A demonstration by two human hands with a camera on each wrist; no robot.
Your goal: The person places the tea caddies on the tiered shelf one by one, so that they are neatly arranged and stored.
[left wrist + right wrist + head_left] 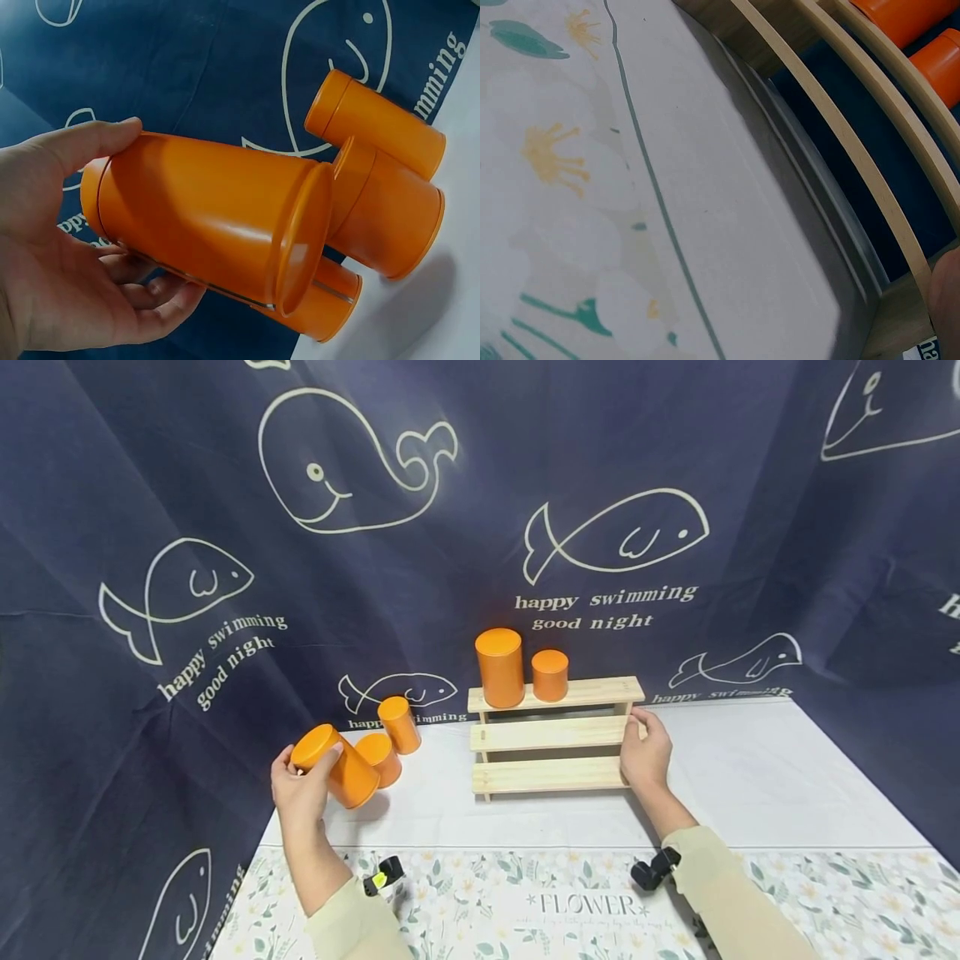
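Note:
My left hand [302, 789] grips a tall orange canister [210, 217] near its lidded end, thumb on one side and fingers on the other. The canister is tilted and raised off the white surface. Beyond it stand a short orange canister [381, 760] and a narrower one [400, 727]; another orange canister [326, 304] is partly hidden behind the held one in the left wrist view. My right hand [647, 756] holds the right end of a three-tier wooden rack [551, 735]. Only an edge of that hand shows in the right wrist view.
On the rack's top tier stand a large orange canister [500, 670] at the left and a small one [551, 677] beside it. A dark blue printed curtain [480, 460] hangs behind and at both sides. Floral cloth [525, 868] covers the table's near part.

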